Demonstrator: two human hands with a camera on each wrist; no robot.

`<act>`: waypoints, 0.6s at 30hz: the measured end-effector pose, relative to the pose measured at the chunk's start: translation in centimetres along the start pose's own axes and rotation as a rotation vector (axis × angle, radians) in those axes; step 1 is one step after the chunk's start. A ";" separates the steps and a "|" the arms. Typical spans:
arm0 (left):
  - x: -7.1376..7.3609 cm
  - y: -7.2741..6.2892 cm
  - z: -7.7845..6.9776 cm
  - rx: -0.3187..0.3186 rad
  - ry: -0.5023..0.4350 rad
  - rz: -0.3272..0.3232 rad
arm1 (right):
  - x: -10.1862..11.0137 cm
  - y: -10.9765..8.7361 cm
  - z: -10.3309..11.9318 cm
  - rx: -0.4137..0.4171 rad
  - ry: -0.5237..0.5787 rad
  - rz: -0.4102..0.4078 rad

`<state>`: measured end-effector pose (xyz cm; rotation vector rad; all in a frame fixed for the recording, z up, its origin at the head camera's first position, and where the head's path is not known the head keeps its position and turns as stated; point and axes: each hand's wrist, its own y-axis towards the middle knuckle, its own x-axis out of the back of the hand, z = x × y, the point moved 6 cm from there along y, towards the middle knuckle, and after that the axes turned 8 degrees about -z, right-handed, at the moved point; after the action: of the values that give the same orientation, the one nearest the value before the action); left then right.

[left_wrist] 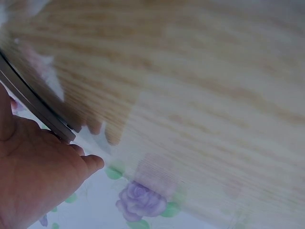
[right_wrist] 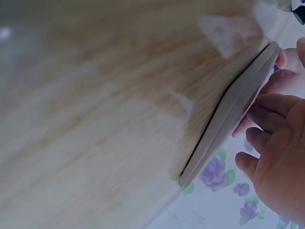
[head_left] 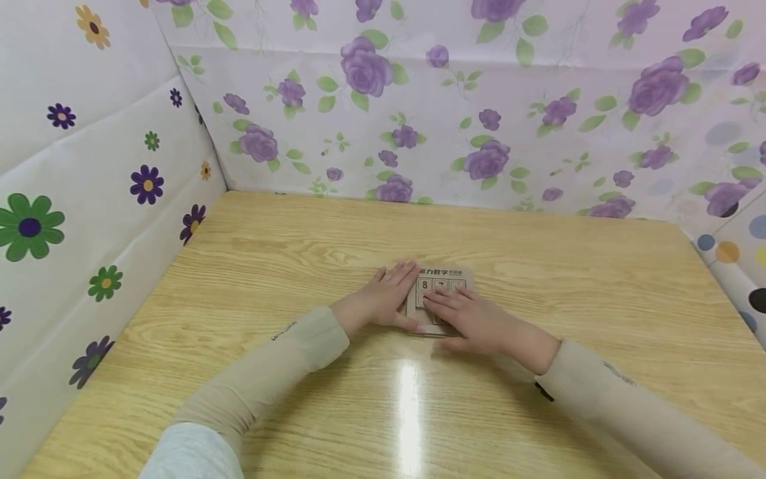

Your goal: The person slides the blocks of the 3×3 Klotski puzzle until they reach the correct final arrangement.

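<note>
A small flat number sliding puzzle lies on the table, printed with dark characters along its far edge. Tiles marked 8 and 7 show in its far row; most others are hidden under fingers. My left hand rests against the puzzle's left side, fingers extended at the far corner and thumb by the near corner. Over the tiles lies my right hand, its fairly straight fingertips touching them. In the left wrist view, the puzzle's edge is beside the palm. The right wrist view shows the frame's side near the fingers.
The light wood-grain table extends around the puzzle, with a glare streak in front. A purple-flowered sheet stands behind it. Another flowered sheet borders the left, and a dotted one the right.
</note>
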<state>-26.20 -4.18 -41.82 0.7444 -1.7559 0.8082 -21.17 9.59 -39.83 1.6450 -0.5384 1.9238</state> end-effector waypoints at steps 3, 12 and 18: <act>0.1 -0.1 0.1 0.000 0.010 0.003 | 0.1 -0.6 0.0 0.006 0.001 -0.007; 0.2 -0.1 -0.1 0.002 0.000 -0.004 | 0.3 -3.0 0.2 -0.009 0.015 -0.009; 0.3 -0.2 -0.2 0.007 -0.009 0.006 | 0.3 -3.0 0.7 0.003 -0.009 -0.034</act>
<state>-26.03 -4.15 -41.49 0.7490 -1.7647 0.8169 -18.79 11.50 -39.54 1.6547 -0.5081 1.8946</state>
